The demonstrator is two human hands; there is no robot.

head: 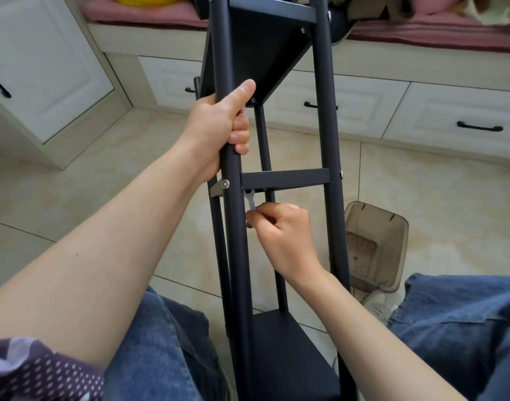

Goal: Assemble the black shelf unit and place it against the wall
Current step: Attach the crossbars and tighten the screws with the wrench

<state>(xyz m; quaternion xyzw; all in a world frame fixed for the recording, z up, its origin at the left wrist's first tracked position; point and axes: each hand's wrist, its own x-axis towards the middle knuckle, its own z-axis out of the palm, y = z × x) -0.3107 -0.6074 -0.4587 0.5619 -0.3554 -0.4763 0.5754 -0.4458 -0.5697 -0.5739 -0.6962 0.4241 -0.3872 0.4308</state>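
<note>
The left hand [222, 125] wraps the left pole [237, 241] of the shelf [265, 44], fingers curled round it and thumb lying up along it. Just below that grip a silver bolt [226, 184] sits in the pole, level with the middle tier [285, 179]. Under that tier the right hand [282, 238] pinches a small wrench [250, 201] between thumb and fingers. The wrench's head reaches the tier's underside, probably on a nut, though that is too small to tell. The shelf leans away between the person's knees, top toward the cushion [149, 13]. Right of the right hand, a bin [375, 244] sits on the floor [103, 169].
</note>
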